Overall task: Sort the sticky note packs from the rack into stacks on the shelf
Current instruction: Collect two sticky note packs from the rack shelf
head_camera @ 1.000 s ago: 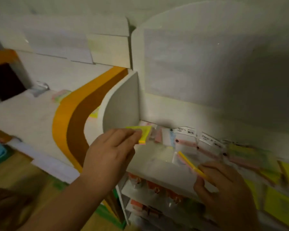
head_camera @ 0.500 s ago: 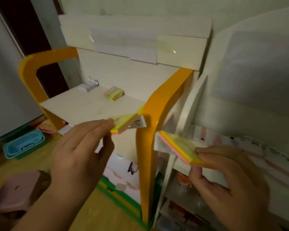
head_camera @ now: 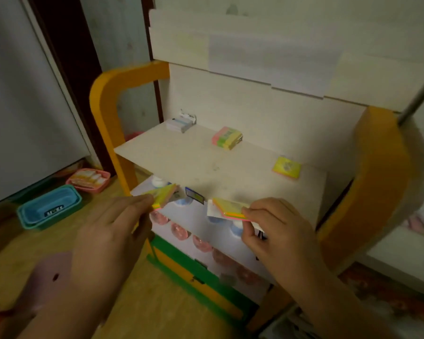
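Left hand: the left hand (head_camera: 108, 231) pinches a yellow pack (head_camera: 162, 195) of sticky notes by its near corner, fingertips and thumb closed on it; the pack is tilted, held in the air just in front of the shelf's front edge.
Right hand: the right hand (head_camera: 277, 231) pinches a second pack (head_camera: 230, 208) between thumb and curled fingers; this one has a yellow top with a pink edge, sits in a clear wrapper, and is held nearly flat just below the shelf edge.
Shelf: the pale shelf board (head_camera: 194, 162) lies between two orange side posts, just beyond both held packs.
On the shelf, right: a single yellow pack (head_camera: 286, 168) lies flat near the right end.
On the shelf, back middle: a stack of pink, green and yellow packs (head_camera: 227, 138) sits close to the back panel.
On the shelf, back left: a small whitish packet (head_camera: 181, 122) lies in the far corner; what it holds is unclear.
Floor, left: a blue basket (head_camera: 50, 206) and, beyond it, a pink basket (head_camera: 88, 180) stand on the wooden floor.
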`<move>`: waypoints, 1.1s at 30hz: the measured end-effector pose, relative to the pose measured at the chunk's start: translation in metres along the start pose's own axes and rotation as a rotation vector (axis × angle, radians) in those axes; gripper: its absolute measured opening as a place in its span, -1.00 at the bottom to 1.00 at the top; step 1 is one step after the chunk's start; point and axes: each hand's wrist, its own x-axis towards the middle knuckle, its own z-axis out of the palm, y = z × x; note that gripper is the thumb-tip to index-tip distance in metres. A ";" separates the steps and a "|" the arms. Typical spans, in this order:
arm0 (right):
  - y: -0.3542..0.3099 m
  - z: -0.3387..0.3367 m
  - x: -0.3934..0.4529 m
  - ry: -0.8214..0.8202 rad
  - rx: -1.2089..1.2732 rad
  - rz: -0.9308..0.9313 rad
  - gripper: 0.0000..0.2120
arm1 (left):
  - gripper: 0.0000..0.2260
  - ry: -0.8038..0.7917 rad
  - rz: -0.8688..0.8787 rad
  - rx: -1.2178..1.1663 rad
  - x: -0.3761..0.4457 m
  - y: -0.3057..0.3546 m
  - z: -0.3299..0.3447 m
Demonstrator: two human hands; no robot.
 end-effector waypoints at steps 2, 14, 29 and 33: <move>-0.002 0.014 0.007 0.026 -0.025 0.001 -0.88 | -0.68 0.005 0.031 -0.023 0.003 -0.016 0.000; 0.041 0.058 0.041 0.167 -0.201 0.099 -0.78 | -0.71 0.022 0.142 -0.069 0.051 -0.051 0.035; 0.126 0.116 0.091 0.177 -0.214 0.350 -0.96 | -0.75 -0.015 0.325 -0.118 0.197 -0.053 0.121; 0.145 0.111 0.082 0.184 -0.263 0.485 -0.95 | -0.78 -0.042 0.380 -0.150 0.215 -0.042 0.142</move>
